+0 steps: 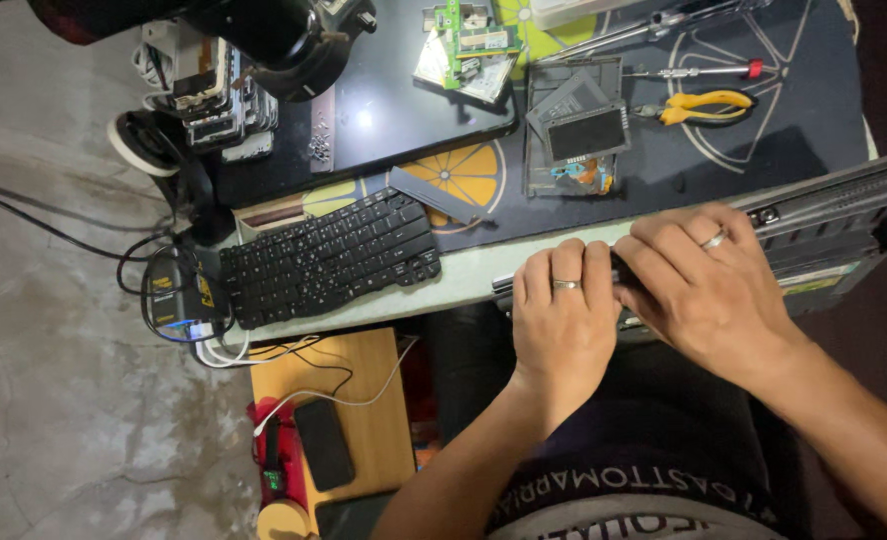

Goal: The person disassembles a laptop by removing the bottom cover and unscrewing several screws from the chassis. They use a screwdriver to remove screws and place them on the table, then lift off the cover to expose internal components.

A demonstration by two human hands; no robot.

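Both my hands sit at the near table edge on a dark laptop chassis (834, 215) that runs off to the right: left hand (564, 320) lies palm-down w/ fingers curled over a small dark part I can't make out, ring on one finger, and right hand (709, 290) is curled beside it, touching it, fingertips tucked onto the same spot, so can't tell what exactly either one grips. Left of them a loose black keyboard (329, 255) lies tilted on the table; further back, yellow-handled pliers (704, 105), a screwdriver (699, 72) & green circuit boards (469, 45) on the dark mat
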